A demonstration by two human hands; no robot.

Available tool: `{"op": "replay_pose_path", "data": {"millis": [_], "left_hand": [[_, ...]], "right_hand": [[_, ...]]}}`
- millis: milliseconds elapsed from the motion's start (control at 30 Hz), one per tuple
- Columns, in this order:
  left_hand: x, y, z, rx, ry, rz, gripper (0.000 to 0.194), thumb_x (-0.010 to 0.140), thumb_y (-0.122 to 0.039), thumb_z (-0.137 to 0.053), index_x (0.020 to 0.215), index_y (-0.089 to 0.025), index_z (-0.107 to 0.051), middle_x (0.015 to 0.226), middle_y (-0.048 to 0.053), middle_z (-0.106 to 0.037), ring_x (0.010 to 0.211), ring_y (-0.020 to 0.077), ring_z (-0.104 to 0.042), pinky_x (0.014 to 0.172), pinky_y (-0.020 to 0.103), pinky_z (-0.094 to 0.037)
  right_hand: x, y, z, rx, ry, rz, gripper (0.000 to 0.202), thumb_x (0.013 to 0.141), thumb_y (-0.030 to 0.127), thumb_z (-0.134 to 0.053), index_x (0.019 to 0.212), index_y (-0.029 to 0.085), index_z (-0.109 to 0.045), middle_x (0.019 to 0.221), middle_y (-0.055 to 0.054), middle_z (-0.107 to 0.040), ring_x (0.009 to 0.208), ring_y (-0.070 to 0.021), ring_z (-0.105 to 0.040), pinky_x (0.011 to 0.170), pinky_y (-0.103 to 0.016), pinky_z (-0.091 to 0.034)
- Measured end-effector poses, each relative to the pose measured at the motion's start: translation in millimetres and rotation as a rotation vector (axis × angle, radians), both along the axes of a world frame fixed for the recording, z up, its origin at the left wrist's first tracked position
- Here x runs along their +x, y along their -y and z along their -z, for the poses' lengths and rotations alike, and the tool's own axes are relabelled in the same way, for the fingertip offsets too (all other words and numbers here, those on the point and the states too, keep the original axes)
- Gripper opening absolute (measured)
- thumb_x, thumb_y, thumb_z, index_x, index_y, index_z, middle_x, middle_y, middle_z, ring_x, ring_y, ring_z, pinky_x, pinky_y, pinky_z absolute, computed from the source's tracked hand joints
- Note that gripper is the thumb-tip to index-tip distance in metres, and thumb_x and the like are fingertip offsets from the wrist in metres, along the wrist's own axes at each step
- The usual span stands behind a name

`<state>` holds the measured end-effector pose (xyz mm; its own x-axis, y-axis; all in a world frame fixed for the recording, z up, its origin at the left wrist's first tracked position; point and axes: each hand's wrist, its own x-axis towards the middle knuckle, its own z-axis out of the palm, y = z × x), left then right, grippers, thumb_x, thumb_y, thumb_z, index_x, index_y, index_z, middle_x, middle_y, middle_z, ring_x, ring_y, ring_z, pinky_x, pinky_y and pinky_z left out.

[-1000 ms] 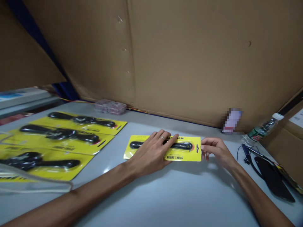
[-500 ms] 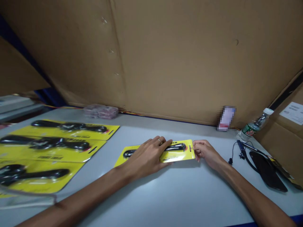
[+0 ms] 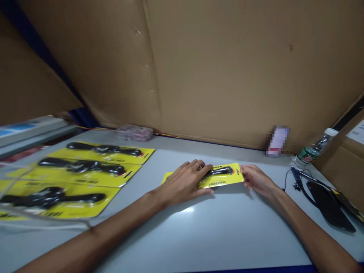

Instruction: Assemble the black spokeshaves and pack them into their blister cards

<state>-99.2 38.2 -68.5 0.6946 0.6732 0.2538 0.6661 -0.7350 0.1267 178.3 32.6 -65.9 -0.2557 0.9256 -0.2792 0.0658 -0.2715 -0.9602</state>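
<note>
A spokeshave blister pack [image 3: 220, 180], a black tool under clear plastic on a yellow card, lies in front of me with its print upside down. My left hand [image 3: 184, 180] spans the pack from above, fingers curled over its middle and thumb along the near side, hiding much of the tool. At the card's right end, near the hang hole, my right hand [image 3: 257, 180] pinches the edge with bent fingers. To the left lie three more packs: a far spokeshave pack [image 3: 148, 152], a middle spokeshave pack [image 3: 133, 169] and a near spokeshave pack [image 3: 98, 206].
Cardboard [image 3: 216, 68] walls the back of the grey table [image 3: 204, 235]. Clear plastic boxes [image 3: 135, 132] stand at the back left. On the right are a propped phone [image 3: 278, 141], a bottle [image 3: 309, 154], a neckband earphone [image 3: 305, 191] and a dark flat object [image 3: 331, 206]. A blurred pale strap [image 3: 57, 223] crosses the lower left.
The whole view has shifted, so most things appear farther right. Both hands keep their places on the pack, with the left thumb stretched a little farther out.
</note>
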Motion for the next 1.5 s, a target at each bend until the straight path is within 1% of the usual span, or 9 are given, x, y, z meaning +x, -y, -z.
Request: {"op": "replay_pose_path", "data": {"millis": [167, 333, 600, 733, 867, 967, 1067, 1300, 1500], "left_hand": [[-1, 0, 0.4, 0.018, -0.025, 0.004, 0.063, 0.094, -0.067, -0.05, 0.134, -0.018, -0.051, 0.116, 0.014, -0.062, 0.1, 0.0298, -0.06, 0.087, 0.047, -0.052], [-1, -1, -0.2, 0.034, -0.04, 0.007, 0.065, 0.093, -0.071, -0.048, 0.134, -0.021, -0.053, 0.111, 0.012, -0.062, 0.091, 0.0268, -0.06, 0.084, 0.045, -0.052], [0, 0, -2.9, 0.031, -0.061, 0.002, 0.064, 0.093, -0.066, -0.055, 0.136, -0.019, -0.051, 0.113, 0.014, -0.061, 0.096, 0.0277, -0.06, 0.086, 0.044, -0.051], [0, 0, -3.7, 0.031, -0.098, -0.008, 0.063, 0.092, -0.069, -0.054, 0.134, -0.022, -0.051, 0.112, 0.012, -0.061, 0.099, 0.0271, -0.06, 0.087, 0.042, -0.05], [-2, -3, -0.8, 0.052, -0.079, -0.006, 0.064, 0.091, -0.071, -0.052, 0.133, -0.023, -0.052, 0.109, 0.01, -0.061, 0.101, 0.0273, -0.058, 0.086, 0.042, -0.049], [-2, -4, 0.7, 0.063, -0.072, 0.002, 0.065, 0.092, -0.073, -0.049, 0.133, -0.023, -0.052, 0.108, 0.01, -0.062, 0.102, 0.0278, -0.057, 0.086, 0.042, -0.048], [-1, -4, -0.2, 0.061, -0.088, 0.0, 0.064, 0.092, -0.072, -0.05, 0.133, -0.023, -0.052, 0.109, 0.01, -0.062, 0.1, 0.0275, -0.058, 0.086, 0.042, -0.048], [0, -3, -2.6, 0.052, -0.114, 0.002, 0.062, 0.093, -0.069, -0.05, 0.133, -0.022, -0.053, 0.109, 0.011, -0.062, 0.098, 0.0283, -0.059, 0.084, 0.042, -0.048], [-1, -2, -0.8, 0.072, -0.1, 0.009, 0.062, 0.093, -0.069, -0.051, 0.133, -0.022, -0.052, 0.109, 0.011, -0.062, 0.097, 0.0281, -0.059, 0.083, 0.041, -0.048]], "right_hand": [[3, -1, -3.3, -0.025, 0.006, -0.015, 0.018, 0.068, 0.035, -0.066, 0.073, 0.019, -0.06, 0.054, 0.005, -0.054, 0.04, -0.0068, -0.045, 0.031, -0.017, -0.029], [0, -2, -0.5, 0.01, 0.026, 0.027, 0.015, 0.07, 0.033, -0.064, 0.07, 0.019, -0.058, 0.053, 0.006, -0.051, 0.041, -0.0054, -0.04, 0.032, -0.016, -0.027], [6, -4, -1.2, 0.037, 0.066, 0.018, 0.015, 0.07, 0.034, -0.063, 0.066, 0.02, -0.058, 0.051, 0.006, -0.048, 0.041, -0.0064, -0.039, 0.032, -0.018, -0.031], [11, -4, 1.4, 0.035, 0.081, -0.025, 0.016, 0.07, 0.032, -0.064, 0.063, 0.02, -0.056, 0.049, 0.005, -0.049, 0.04, -0.007, -0.041, 0.033, -0.018, -0.034], [16, -7, 3.8, 0.029, 0.077, -0.046, 0.016, 0.071, 0.033, -0.067, 0.067, 0.02, -0.058, 0.049, 0.005, -0.051, 0.041, -0.0076, -0.043, 0.035, -0.019, -0.037], [17, -9, 2.6, 0.033, 0.07, -0.049, 0.017, 0.069, 0.034, -0.07, 0.068, 0.02, -0.06, 0.05, 0.005, -0.051, 0.041, -0.0072, -0.042, 0.035, -0.019, -0.036], [17, -9, 0.4, 0.032, 0.065, -0.051, 0.017, 0.069, 0.033, -0.07, 0.067, 0.019, -0.061, 0.05, 0.005, -0.051, 0.042, -0.007, -0.041, 0.035, -0.018, -0.035], [16, -7, -2.2, 0.012, 0.07, -0.04, 0.02, 0.064, 0.034, -0.073, 0.068, 0.017, -0.062, 0.049, 0.005, -0.049, 0.041, -0.0067, -0.038, 0.033, -0.019, -0.036], [17, -6, -4.1, 0.012, 0.077, -0.033, 0.021, 0.064, 0.035, -0.073, 0.068, 0.017, -0.061, 0.05, 0.006, -0.048, 0.042, -0.0062, -0.037, 0.034, -0.018, -0.038]]}}
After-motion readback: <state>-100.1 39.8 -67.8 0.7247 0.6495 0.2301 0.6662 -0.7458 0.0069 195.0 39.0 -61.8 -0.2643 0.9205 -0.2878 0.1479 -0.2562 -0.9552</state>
